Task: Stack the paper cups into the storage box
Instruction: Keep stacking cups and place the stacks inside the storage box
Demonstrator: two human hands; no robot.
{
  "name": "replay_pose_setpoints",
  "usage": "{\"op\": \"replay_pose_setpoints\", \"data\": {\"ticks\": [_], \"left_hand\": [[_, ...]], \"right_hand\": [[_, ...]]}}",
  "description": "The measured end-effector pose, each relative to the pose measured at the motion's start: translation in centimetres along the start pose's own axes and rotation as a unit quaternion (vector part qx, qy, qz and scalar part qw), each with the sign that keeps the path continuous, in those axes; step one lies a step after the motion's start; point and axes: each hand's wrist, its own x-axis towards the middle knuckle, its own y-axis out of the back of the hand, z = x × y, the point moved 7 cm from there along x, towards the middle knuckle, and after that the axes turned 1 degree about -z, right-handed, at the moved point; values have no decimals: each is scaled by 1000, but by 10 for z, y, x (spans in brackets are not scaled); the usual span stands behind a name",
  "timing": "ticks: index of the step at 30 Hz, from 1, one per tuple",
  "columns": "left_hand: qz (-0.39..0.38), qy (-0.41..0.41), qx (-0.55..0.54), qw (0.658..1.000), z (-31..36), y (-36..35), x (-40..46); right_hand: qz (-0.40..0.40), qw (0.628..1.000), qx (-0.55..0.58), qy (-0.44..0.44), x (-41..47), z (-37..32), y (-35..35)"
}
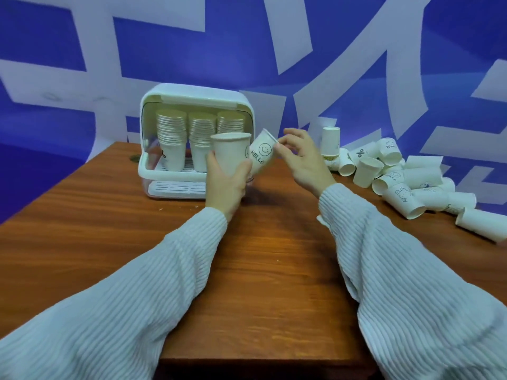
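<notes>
Both ribbed pale sleeves [115, 305] are filling the near foreground, reaching forward over the brown wooden table [274, 270].

At about 10 o'clock from the table centre, the white storage box [189, 105] is standing with its front open. Three stacks of paper cups [171, 138] are sitting upright inside, side by side, rims up; the left stack is showing a dark print low on its wall. A slotted tray is lying along the box's floor at the front.

Left hand [226, 185] is gripping a plain cup [231, 152] at roughly 12 o'clock, fingers and thumb curling round its lower wall, the cup standing upright with its mouth up, in front of the box's right side.

Just to its right, a second cup, the HELLO cup [262, 153], printed with a smiley face, is tilting, rim up and to the right, its wall touching the plain cup. Right hand [304, 160] is pinching its rim between thumb and fingertips, the remaining fingers loosely bent above.

At 2 o'clock, a loose pile of cups [397, 176] is lying mostly on its side along the right edge of the table, with one short stack [330, 142] standing mouth-down at the pile's left end. Behind everything, a blue and white patterned wall [247, 50] is curving across the view.
</notes>
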Motion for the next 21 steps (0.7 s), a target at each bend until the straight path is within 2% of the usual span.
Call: {"op": "replay_pose_setpoints", "data": {"ticks": [5, 7, 11, 15, 18, 21], "left_hand": [[53, -25, -8, 998, 4, 39, 11], [61, -24, 6, 998, 2, 49, 14], [69, -28, 59, 995, -4, 62, 21], [86, -23, 97, 991, 0, 69, 35], [74, -53, 131, 987, 13, 63, 53], [43, -90, 173, 980, 25, 48, 72]], "right_hand": [[58, 990, -80, 102, 28, -34, -29], [11, 981, -146, 126, 35, -37, -46], [-103, 940, -294, 140, 41, -31, -77], [-217, 897, -367, 120, 24, -14, -104], [-215, 912, -335, 97, 19, -5, -106], [-101, 966, -228, 62, 18, -6, -86]]}}
